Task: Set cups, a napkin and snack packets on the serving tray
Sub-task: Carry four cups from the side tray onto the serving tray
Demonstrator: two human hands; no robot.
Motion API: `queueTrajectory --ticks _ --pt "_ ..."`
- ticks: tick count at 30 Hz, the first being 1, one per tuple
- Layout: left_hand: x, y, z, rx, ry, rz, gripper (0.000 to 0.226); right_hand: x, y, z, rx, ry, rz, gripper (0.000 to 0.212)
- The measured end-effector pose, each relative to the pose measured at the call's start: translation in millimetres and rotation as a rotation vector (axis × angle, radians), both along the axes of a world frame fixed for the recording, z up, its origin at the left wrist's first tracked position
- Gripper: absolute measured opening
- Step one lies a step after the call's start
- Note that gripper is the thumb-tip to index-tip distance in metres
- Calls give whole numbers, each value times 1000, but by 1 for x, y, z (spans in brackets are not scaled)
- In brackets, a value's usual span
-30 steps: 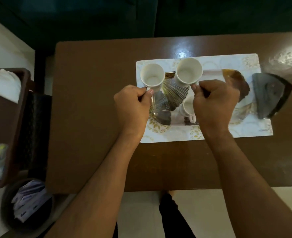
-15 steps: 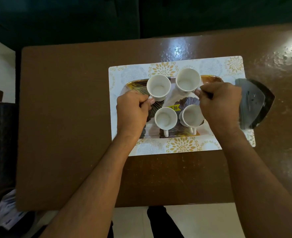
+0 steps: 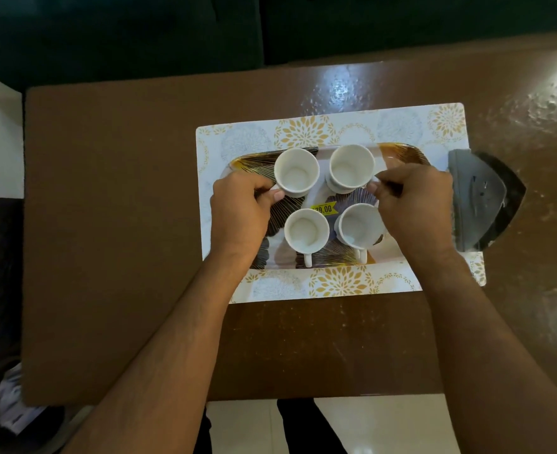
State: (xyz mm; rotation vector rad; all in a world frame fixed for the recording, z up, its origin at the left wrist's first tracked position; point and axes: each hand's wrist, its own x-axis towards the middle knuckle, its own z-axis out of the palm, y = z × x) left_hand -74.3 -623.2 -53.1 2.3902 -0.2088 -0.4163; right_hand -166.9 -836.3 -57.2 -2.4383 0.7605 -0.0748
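Observation:
A patterned serving tray [image 3: 401,154] with dark and gold fans lies on a floral placemat [image 3: 303,129]. Several white cups stand on it. My left hand [image 3: 241,214] pinches the handle of the far left cup [image 3: 296,172]. My right hand [image 3: 414,204] pinches the handle of the far right cup [image 3: 351,168]. Two more cups sit nearer me, the near left cup [image 3: 306,230] and the near right cup [image 3: 357,227], with handles pointing toward me. A yellow price sticker [image 3: 323,209] shows between the cups. No napkin or snack packet lies on the tray.
The brown table [image 3: 123,208] carries a grey clothes iron [image 3: 481,198] lying at the placemat's right edge. A bin with white paper [image 3: 15,407] stands on the floor at lower left. My legs are under the table's near edge.
The two far cups have come down from above the tray onto its far half, my hands still on their handles. The view has shifted left to right, so the tray looks more centred.

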Motion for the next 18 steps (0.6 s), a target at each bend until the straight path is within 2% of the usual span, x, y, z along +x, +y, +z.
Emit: queueTrajectory --ticks 2,5,8,11,14,18 --pt "0 -3 7 39 13 52 29 1 2 5 12 28 -35 22" --pt "-1 -11 15 74 -85 88 51 6 7 16 -65 -12 -82 42" --pt "-5 -28 18 123 -171 17 62 16 16 25 -140 -35 -51 53" --pt "-9 -42 15 230 -224 -87 75 29 27 26 -220 107 36 60" --pt "-7 -46 11 301 -262 -117 79 36 31 24 -239 205 77 64" --pt "-4 -46 12 293 -260 -131 73 36 27 25 -202 215 110 58"
